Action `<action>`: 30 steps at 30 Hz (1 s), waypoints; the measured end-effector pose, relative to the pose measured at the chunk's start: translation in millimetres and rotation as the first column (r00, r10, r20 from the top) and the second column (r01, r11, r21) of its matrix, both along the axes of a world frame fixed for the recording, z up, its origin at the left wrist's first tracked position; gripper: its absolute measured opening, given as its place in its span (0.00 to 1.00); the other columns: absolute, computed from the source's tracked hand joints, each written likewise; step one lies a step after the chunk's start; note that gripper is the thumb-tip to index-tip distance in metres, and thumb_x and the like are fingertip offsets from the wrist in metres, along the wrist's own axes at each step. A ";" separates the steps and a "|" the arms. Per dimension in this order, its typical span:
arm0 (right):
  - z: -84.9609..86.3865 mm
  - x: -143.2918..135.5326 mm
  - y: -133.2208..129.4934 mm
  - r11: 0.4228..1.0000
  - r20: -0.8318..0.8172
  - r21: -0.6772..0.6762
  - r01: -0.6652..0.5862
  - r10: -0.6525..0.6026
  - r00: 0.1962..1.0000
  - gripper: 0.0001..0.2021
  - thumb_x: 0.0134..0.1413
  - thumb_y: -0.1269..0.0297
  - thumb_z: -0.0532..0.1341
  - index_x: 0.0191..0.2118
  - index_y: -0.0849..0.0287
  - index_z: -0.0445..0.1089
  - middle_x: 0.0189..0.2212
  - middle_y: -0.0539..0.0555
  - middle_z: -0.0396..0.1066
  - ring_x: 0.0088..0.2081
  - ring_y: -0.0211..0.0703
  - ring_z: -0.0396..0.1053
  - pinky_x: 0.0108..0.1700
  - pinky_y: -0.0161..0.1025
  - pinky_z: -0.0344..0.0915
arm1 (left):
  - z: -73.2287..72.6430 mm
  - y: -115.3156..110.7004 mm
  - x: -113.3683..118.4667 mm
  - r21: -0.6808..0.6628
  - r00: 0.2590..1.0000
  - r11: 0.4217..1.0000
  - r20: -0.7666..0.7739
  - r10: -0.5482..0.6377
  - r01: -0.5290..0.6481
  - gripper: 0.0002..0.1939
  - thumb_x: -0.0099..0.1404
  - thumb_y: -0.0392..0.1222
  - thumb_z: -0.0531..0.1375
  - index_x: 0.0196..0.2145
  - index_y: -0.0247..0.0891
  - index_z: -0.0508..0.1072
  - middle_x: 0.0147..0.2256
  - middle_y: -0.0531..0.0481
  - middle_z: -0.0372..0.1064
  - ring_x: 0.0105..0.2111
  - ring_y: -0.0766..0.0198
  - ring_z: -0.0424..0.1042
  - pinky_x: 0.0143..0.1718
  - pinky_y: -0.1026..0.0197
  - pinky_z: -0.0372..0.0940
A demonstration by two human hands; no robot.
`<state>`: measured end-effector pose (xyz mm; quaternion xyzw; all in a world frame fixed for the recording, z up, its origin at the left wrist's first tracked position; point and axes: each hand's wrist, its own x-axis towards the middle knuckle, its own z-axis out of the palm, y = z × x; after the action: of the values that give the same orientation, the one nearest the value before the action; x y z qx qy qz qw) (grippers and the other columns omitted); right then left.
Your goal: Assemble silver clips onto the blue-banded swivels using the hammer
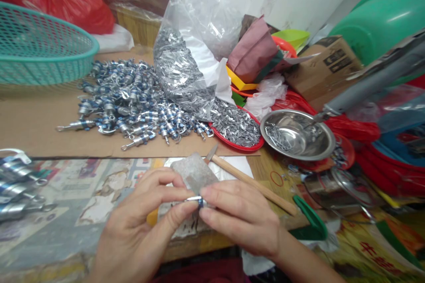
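Observation:
Between both hands, close to the table's front edge, is a small silver-and-blue metal fitting. My left hand pinches one end of it with thumb and forefinger. The fingertips of my right hand close round its other end and hide much of it. Just beyond lies a grey stone block. A hammer with a wooden handle rests to the right of the block, its head beside it. More silver-and-blue fittings are heaped on the cardboard, and several others lie at the left edge.
A red dish of small metal pieces stands behind the hammer, below a clear bag of similar pieces. Right of it is a steel bowl holding pins. A turquoise basket sits at far left, a cardboard box at back right.

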<state>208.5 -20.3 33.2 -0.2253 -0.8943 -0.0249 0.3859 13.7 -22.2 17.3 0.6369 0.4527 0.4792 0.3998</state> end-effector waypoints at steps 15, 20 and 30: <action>-8.8 -11.9 -11.6 0.978 -0.166 -0.187 0.096 -0.128 0.978 0.08 0.51 0.77 0.60 0.34 0.61 0.75 0.37 0.59 0.77 0.31 0.39 0.74 0.33 0.35 0.72 | 8.4 6.4 -4.7 -0.361 0.965 0.906 0.215 -0.151 0.222 0.06 0.55 0.39 0.63 0.23 0.46 0.80 0.28 0.55 0.79 0.31 0.63 0.75 0.35 0.68 0.66; -8.8 -17.2 -14.3 0.940 -0.267 -0.333 0.070 -0.166 0.949 0.08 0.49 0.79 0.62 0.32 0.61 0.76 0.35 0.59 0.78 0.33 0.39 0.76 0.35 0.32 0.73 | 3.3 5.2 -8.2 -0.344 0.968 0.918 0.217 -0.129 0.200 0.06 0.56 0.41 0.63 0.23 0.47 0.79 0.28 0.55 0.78 0.32 0.61 0.75 0.35 0.66 0.67; -16.3 -28.2 -13.9 0.920 -0.385 -0.382 0.083 -0.240 0.891 0.05 0.43 0.76 0.68 0.31 0.67 0.76 0.28 0.62 0.77 0.28 0.41 0.75 0.31 0.32 0.73 | -4.2 -6.3 12.5 -0.610 0.873 0.787 0.430 0.229 0.094 0.08 0.51 0.44 0.67 0.31 0.40 0.79 0.27 0.53 0.79 0.30 0.63 0.75 0.33 0.66 0.68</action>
<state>180.3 -34.2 16.9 -0.3661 -0.7558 0.1543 0.5205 26.2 -28.5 13.1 0.3150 0.4922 0.4635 0.6661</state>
